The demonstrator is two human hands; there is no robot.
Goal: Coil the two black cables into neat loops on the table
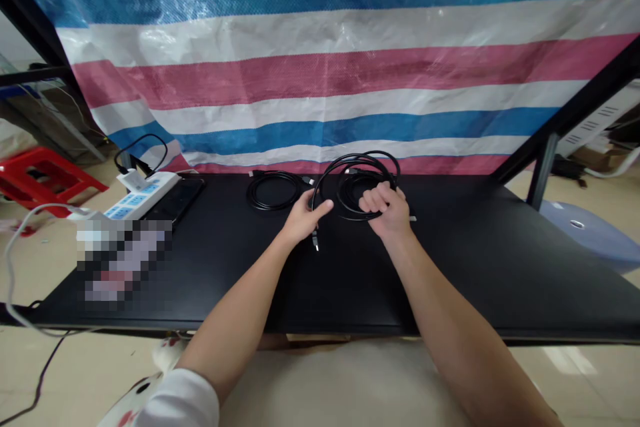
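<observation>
Left hand [303, 217] and right hand [389, 208], apart, both grip the glossy black looped cable [356, 159] over the middle of the flat black table [475, 253]; gentle, even tension advisable.

Single head cam, fwd + down, fairly close above blk table [475, 260], facing striped sheet [325, 73].

White sleeve [181, 399], plain, hem near elbow, above bare left forearm [243, 313]. Right forearm [445, 320] bare to view's edge. Left hand [301, 219], right hand [393, 213] bare.
</observation>
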